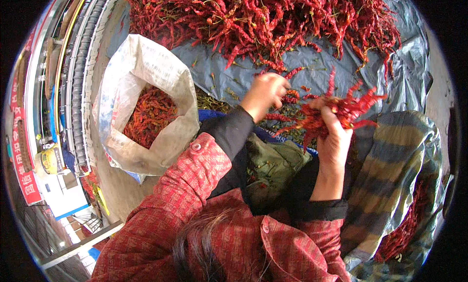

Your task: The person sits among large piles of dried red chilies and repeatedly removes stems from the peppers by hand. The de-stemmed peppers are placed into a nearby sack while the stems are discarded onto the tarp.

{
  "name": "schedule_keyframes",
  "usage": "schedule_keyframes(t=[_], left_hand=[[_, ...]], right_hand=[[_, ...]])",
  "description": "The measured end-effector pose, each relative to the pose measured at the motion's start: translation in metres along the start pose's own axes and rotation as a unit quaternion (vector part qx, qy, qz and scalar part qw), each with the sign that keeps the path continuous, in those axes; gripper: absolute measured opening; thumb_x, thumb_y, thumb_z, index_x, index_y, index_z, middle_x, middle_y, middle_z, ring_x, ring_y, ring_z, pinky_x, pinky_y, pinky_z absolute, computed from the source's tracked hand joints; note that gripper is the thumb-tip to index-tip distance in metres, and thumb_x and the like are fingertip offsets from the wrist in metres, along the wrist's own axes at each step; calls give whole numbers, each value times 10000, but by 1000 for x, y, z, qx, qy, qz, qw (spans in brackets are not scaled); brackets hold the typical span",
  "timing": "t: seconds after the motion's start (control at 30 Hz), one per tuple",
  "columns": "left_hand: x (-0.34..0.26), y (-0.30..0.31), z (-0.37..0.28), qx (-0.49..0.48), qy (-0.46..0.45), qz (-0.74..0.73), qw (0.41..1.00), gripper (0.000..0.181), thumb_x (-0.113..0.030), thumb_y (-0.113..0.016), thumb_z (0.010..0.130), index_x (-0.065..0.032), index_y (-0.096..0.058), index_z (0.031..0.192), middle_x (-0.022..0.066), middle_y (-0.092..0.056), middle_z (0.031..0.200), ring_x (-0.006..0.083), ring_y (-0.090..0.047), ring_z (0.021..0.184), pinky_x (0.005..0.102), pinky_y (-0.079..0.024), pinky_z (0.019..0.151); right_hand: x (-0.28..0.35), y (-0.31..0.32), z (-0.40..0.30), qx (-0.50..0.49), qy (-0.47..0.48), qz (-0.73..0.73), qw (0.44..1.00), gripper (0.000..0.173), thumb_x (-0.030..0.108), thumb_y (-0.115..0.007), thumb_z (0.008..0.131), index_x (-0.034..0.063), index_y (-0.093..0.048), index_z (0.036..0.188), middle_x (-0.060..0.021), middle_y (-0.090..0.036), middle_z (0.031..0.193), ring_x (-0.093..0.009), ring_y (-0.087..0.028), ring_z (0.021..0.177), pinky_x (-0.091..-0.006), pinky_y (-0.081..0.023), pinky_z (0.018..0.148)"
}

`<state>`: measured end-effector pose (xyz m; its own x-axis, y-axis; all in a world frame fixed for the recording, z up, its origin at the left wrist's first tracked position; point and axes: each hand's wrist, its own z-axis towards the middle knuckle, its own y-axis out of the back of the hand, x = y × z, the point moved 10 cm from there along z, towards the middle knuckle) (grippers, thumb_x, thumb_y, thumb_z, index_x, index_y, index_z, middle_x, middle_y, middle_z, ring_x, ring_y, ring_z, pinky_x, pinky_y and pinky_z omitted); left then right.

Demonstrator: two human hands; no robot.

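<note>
My right hand (pixel 334 117) grips a bunch of dried red chili peppers (pixel 351 108), which fan out above and beside the fingers. To its left, my left hand (pixel 267 94) is blurred, its fingers curled; whether they hold anything is not clear. Beneath both hands lie loose chilies and stem scraps, partly on a blue-grey plastic sheet (pixel 219 75). A large heap of dried red chilies (pixel 248 22) covers the far part of the sheet. At the left, an open white woven sack (pixel 164 66) contains smaller red chili pieces (pixel 151 114).
Green cloth (pixel 274 161) lies between my legs. At the right is a striped sheet (pixel 391 150), with more red chilies (pixel 404 227) near its lower edge. Concrete floor (pixel 128 187) shows by the sack. A metal bar (pixel 82 245) and a roller shutter (pixel 78 81) stand at the left.
</note>
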<state>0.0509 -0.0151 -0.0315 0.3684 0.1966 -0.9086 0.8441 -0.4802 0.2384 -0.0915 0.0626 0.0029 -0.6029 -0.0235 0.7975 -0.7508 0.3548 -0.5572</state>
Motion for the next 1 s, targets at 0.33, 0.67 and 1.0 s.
schedule_keyframes(t=[0.33, 0.67, 1.0], left_hand=[[-16, -39, 79, -33, -142, 511, 847, 237, -236, -527, 818, -66, -506, 981, 133, -538, 935, 324, -572, 763, 412, -463, 664], [-70, -11, 16, 23, -183, 160, 970, 156, -144, -544, 843, -21, -556, 938, 57, -607, 748, 101, -567, 657, 254, -465, 622], [-48, -9, -99, 81, 75, -266, 958, 113, -153, -499, 866, -51, -539, 837, -19, -505, 708, 42, -453, 553, 166, -355, 498]], right_hand=[[-5, 62, 13, -202, 27, 120, 972, 101, 73, -567, 805, 19, -555, 890, -71, -604, 802, -172, -579, 725, -315, -477, 665], [-15, 21, 9, -82, -28, -20, 996, 194, 65, -647, 720, 27, -604, 905, -9, -605, 854, -106, -550, 751, -259, -435, 734], [-5, -47, -63, 131, 117, -351, 920, 290, -53, -605, 705, 33, -539, 974, -33, -582, 882, -108, -549, 794, -237, -441, 737]])
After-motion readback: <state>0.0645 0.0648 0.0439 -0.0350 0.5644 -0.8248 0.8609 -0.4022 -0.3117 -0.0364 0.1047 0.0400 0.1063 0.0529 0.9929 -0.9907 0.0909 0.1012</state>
